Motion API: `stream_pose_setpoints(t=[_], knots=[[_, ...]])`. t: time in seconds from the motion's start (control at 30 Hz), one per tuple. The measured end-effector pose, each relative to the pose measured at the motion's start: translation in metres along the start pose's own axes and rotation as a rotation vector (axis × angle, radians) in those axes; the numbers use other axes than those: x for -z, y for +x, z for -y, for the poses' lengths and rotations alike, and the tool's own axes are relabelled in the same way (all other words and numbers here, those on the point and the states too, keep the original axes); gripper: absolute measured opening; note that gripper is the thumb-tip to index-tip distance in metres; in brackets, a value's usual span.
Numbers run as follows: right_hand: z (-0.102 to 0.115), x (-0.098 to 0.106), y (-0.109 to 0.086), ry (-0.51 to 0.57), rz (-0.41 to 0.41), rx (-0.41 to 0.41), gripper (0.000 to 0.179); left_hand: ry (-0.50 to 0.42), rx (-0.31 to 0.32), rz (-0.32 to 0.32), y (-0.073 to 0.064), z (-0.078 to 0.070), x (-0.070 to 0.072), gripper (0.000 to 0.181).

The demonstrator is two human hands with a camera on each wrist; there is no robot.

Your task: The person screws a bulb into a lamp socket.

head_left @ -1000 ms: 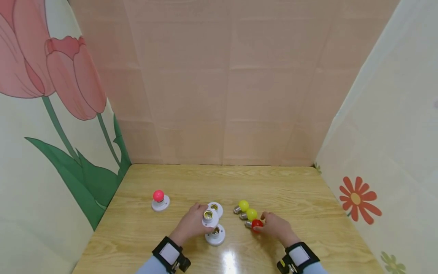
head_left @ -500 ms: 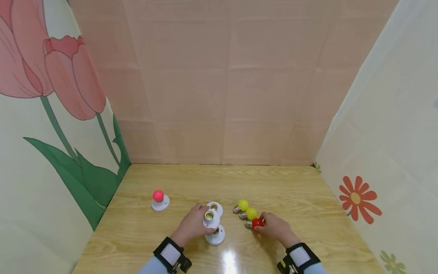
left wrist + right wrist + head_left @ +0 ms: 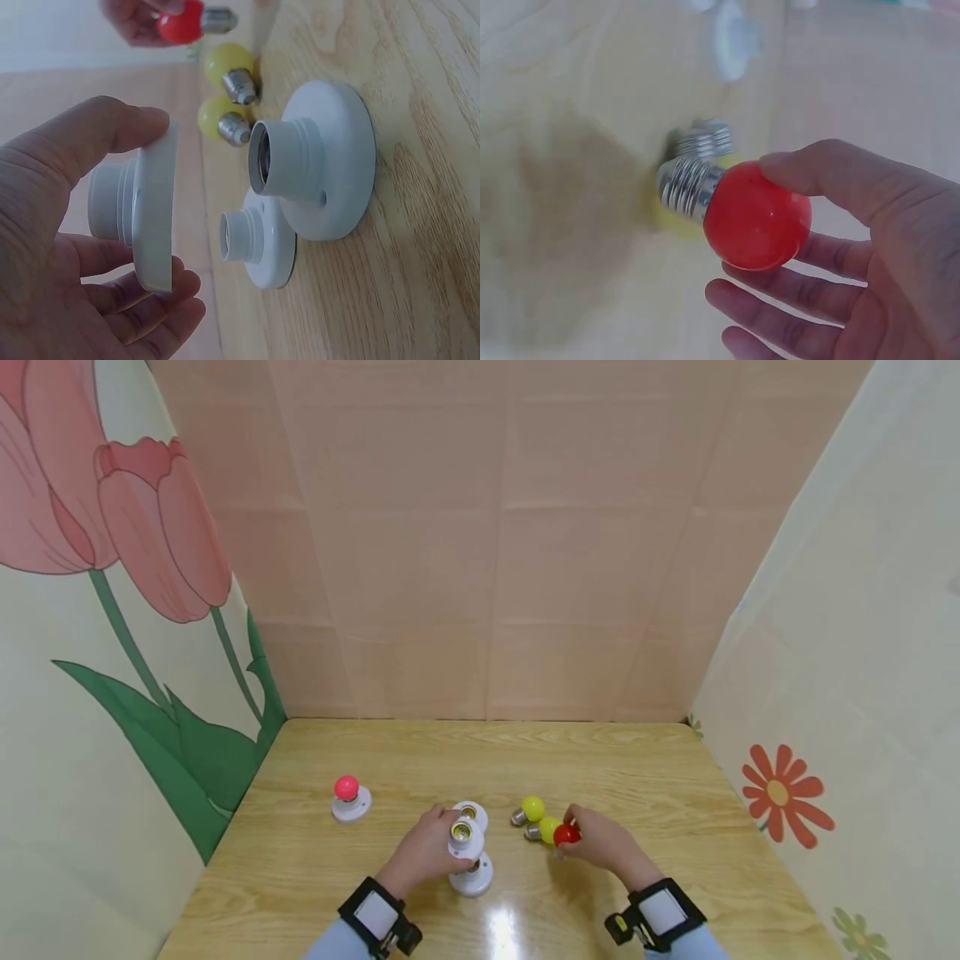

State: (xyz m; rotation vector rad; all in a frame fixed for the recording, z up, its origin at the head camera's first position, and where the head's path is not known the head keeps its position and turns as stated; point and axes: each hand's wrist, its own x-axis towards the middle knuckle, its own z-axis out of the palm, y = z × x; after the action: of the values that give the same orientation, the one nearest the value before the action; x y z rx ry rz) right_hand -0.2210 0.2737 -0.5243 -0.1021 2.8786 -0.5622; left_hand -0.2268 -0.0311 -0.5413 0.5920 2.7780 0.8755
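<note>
My left hand (image 3: 427, 850) grips a white bulb socket (image 3: 154, 206) by the rim of its round base, thumb on one side and fingers on the other. It is held above the table, its opening facing up in the head view. Two more white sockets stand on the table beside it, a near one (image 3: 472, 878) and a far one (image 3: 259, 240). My right hand (image 3: 606, 845) pinches a red light bulb (image 3: 757, 217) by its globe, metal screw base pointing away from the palm. Two yellow bulbs, a farther one (image 3: 533, 808) and a nearer one (image 3: 549, 830), lie just beyond it.
A pink bulb (image 3: 347, 788) sits upright in a white socket (image 3: 352, 810) on the left of the wooden table (image 3: 420, 752). A plain pinkish cloth (image 3: 487, 568) hangs behind the table, and flower-printed sheets flank both sides.
The right hand has lifted the red bulb off the table, and the bulb's screw base has swung downward. The left hand has shifted very slightly to the right with its socket.
</note>
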Motion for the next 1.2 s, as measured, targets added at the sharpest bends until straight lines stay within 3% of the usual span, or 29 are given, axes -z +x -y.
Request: stream_pose_setpoints(t=[0.13,0.3,0.47,0.57,0.7,0.93,1.2], knots=[[0.023,0.017,-0.007,-0.046,-0.064,0.029,0.047,0.007,-0.005,0.002,0.002,-0.007,0.0,0.083],[0.061,0.037,-0.021,-0.063,-0.202,0.087,0.049,0.04,-0.058,-0.018,0.005,-0.017,-0.002,0.082],[0.094,0.041,-0.033,0.055,-0.382,0.233,0.051,-0.003,-0.111,-0.039,0.008,-0.027,-0.004,0.082],[0.105,0.035,-0.035,0.14,-0.447,0.346,0.051,-0.038,-0.129,-0.039,0.01,-0.033,-0.005,0.078],[0.109,0.023,-0.033,0.186,-0.448,0.423,0.052,-0.042,-0.139,-0.035,0.01,-0.042,-0.004,0.076],[0.107,0.01,-0.03,0.171,-0.393,0.453,0.05,-0.001,-0.202,-0.078,0.01,-0.051,-0.001,0.071],[0.106,0.005,-0.029,0.203,-0.377,0.467,0.047,0.017,-0.226,-0.101,0.011,-0.049,-0.002,0.072]])
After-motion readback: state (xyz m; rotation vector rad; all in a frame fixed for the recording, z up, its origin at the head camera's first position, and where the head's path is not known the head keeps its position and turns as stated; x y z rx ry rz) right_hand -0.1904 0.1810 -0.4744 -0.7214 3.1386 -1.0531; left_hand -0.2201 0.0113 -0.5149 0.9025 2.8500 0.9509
